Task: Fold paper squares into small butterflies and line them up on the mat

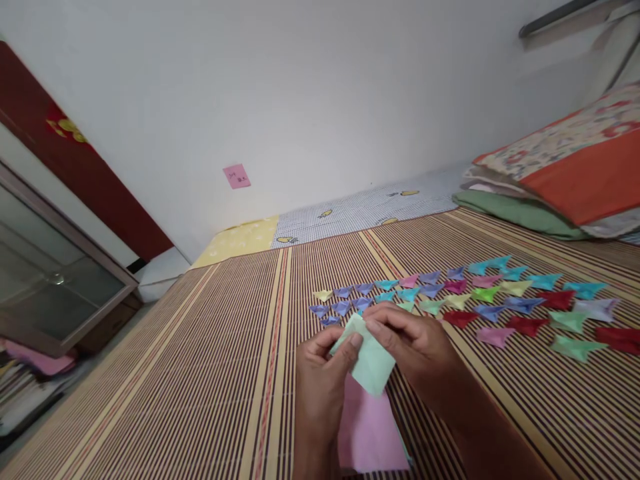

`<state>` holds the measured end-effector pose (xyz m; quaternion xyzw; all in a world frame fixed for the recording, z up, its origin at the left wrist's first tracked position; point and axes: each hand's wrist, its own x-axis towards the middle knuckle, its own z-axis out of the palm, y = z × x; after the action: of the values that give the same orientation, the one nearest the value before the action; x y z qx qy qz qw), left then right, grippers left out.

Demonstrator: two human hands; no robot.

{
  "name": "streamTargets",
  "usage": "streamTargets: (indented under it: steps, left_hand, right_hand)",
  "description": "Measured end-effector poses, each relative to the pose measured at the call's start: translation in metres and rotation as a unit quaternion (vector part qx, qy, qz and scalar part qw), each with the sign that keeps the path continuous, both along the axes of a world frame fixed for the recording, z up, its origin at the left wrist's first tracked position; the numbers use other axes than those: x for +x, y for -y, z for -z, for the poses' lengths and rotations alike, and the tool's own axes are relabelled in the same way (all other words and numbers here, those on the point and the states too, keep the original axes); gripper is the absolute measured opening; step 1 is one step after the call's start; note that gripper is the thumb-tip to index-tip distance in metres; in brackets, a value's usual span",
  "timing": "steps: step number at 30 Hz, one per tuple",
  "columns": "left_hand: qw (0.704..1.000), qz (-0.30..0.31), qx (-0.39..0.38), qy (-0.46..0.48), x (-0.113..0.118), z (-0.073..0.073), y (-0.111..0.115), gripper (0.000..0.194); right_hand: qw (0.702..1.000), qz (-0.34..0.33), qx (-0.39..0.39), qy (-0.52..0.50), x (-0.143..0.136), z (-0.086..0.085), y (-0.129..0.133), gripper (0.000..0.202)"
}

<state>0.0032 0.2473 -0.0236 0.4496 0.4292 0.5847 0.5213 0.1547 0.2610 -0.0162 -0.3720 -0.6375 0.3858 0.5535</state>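
A folded light green paper [373, 363] is held up between both hands. My left hand [325, 367] pinches its left side, thumb on top. My right hand [410, 333] grips the upper right edge between thumb and fingers. Below the green paper, a pink sheet [371, 433] lies on the striped mat [225, 373], with a thin bluish edge showing under its right side. Beyond my hands stand rows of small folded paper pieces in several colours, among them a yellow one [323, 295] and a dark red one [527, 325].
Folded bedding [575, 167] is piled at the back right. Patterned cloth [350, 213] runs along the wall behind the mat. A pink note [237, 177] is stuck on the wall. A glass-fronted cabinet [55, 273] stands at the left.
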Motion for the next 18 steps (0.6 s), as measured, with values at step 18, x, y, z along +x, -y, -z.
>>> streamTargets:
  steps: [18]
  left_hand:
    - [0.978, -0.036, -0.031, 0.203, 0.005, -0.002, -0.007, 0.027]
  right_hand:
    - [0.994, 0.044, -0.029, -0.095, -0.006, 0.014, -0.006, 0.012]
